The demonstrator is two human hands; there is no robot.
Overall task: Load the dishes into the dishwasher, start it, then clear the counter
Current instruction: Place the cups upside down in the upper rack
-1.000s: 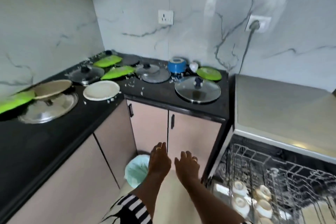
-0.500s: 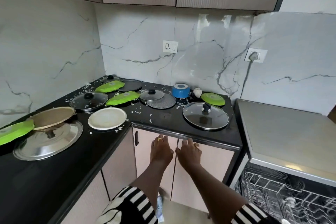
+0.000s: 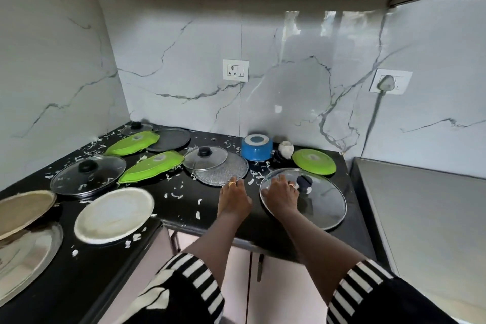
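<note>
My right hand (image 3: 282, 193) lies flat on the left part of a large glass lid (image 3: 319, 202) with a dark knob, fingers spread beside the knob. My left hand (image 3: 234, 198) reaches over the black counter (image 3: 184, 208), fingertips at the edge of a speckled grey round plate (image 3: 226, 172). A smaller glass lid (image 3: 205, 158) overlaps that plate. Further left lie two green plates (image 3: 152, 166), a black-knobbed glass lid (image 3: 88, 175), a white plate (image 3: 114, 214), a tan plate (image 3: 23, 209) and a steel platter (image 3: 23, 252).
A blue pot (image 3: 256, 148), a small white jar (image 3: 285, 149) and a round green plate (image 3: 314, 161) stand by the back wall. White scraps litter the counter. The dishwasher's steel top (image 3: 426, 218) is at the right. Cabinet doors (image 3: 249, 284) are below.
The view rose from the open dishwasher rack to the counter. Both hands moved up and forward from in front of the cabinet doors onto the counter; the right one now rests on the large lid.
</note>
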